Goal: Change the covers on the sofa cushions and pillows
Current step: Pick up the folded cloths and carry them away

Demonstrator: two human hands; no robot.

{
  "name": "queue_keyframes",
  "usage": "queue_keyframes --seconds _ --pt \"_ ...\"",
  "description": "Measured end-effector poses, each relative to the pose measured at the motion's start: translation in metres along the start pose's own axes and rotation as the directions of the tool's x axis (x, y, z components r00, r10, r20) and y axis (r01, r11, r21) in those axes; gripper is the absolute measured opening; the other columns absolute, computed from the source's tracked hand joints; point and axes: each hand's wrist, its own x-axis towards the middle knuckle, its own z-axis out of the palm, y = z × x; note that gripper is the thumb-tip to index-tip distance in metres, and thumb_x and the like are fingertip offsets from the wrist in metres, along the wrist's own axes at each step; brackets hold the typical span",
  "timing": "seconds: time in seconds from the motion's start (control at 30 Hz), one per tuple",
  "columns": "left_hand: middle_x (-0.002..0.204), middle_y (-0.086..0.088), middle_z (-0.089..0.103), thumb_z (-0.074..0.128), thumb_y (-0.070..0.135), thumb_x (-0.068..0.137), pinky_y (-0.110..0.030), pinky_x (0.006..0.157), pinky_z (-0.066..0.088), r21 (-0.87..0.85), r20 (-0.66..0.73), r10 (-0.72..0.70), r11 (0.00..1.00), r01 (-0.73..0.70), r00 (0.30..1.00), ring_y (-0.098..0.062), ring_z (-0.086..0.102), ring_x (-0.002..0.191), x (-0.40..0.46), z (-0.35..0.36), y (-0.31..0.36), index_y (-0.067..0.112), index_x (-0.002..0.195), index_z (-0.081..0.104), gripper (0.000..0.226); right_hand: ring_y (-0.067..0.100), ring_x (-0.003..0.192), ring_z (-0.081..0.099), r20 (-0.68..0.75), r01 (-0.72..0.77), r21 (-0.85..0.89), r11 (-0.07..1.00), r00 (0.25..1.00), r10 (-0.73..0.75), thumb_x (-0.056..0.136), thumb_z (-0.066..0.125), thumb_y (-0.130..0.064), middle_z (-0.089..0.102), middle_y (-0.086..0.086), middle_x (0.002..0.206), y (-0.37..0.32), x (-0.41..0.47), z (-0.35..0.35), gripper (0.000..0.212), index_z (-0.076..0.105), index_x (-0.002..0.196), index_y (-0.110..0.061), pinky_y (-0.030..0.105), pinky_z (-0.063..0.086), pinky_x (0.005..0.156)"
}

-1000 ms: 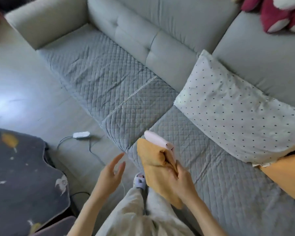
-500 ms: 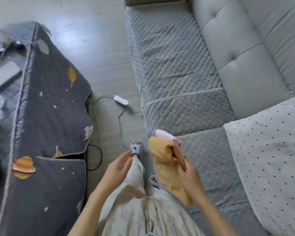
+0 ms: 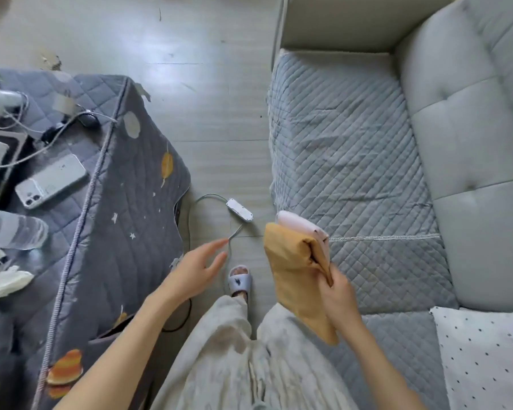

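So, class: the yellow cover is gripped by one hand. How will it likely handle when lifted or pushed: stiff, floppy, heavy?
Likely floppy: the yellow cover folds and droops below the right hand. Probably light, since one grip holds it. Pushed, it would likely bunch rather than slide.

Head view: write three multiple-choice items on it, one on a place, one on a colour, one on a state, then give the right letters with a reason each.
1. Where does the phone lie?
A. on the quilted table cover
B. on the sofa seat
C. on the floor

2. What colour is the folded cover in the right hand?
A. green
B. mustard yellow
C. black

3. How is the left hand?
A. gripping the phone
B. pinching the cable
C. open, fingers straight, holding nothing

Answers:
1 A: the phone lies face down on the dark space-print cover, left of the floor strip.
2 B: the cloth gripped by the right hand is mustard yellow, with a pink piece showing at its top.
3 C: its fingers are spread above the floor and grip nothing.
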Motion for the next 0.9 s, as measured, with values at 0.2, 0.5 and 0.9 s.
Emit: queue_keyframes --seconds 0.2,0.5,0.9 --pt "0.129 0.012 0.054 0.045 0.034 0.096 -0.026 0.102 0.037 -0.075 -0.055 0.04 0.996 -0.044 0.998 -0.003 0.048 0.119 0.091 -0.06 0.032 0.028 0.136 0.046 0.04 0.007 0.077 0.055 0.003 0.037 0.029 0.999 0.999 -0.038 0.096 0.046 -0.018 0.058 -0.014 0.08 -0.069 0.072 -0.005 0.013 0.055 0.098 -0.027 0.017 0.039 0.063" --pt "0.126 0.019 0.049 0.044 0.038 0.095 -0.025 0.1 0.039 -0.125 0.012 -0.075 0.989 0.076 0.997 -0.003 0.049 0.121 0.185 -0.075 0.041 0.035 0.134 0.042 0.039 0.007 0.072 0.051 -0.013 0.094 -0.032 0.995 0.995 -0.095 0.094 0.048 -0.014 0.055 -0.011 0.075 -0.138 0.219 -0.024 0.015 0.06 0.1 -0.019 0.01 0.037 0.059" --pt "0.128 0.018 0.047 0.044 0.036 0.095 -0.031 0.104 0.039 -0.275 -0.168 -0.069 0.961 0.02 0.983 -0.003 0.046 0.12 0.391 -0.184 0.146 0.033 0.135 0.043 0.041 0.005 0.07 0.053 0.131 0.212 -0.075 0.974 0.971 -0.201 0.094 0.049 -0.015 0.058 -0.005 0.072 -0.283 0.415 -0.074 0.016 0.056 0.085 -0.027 0.012 0.04 0.058"
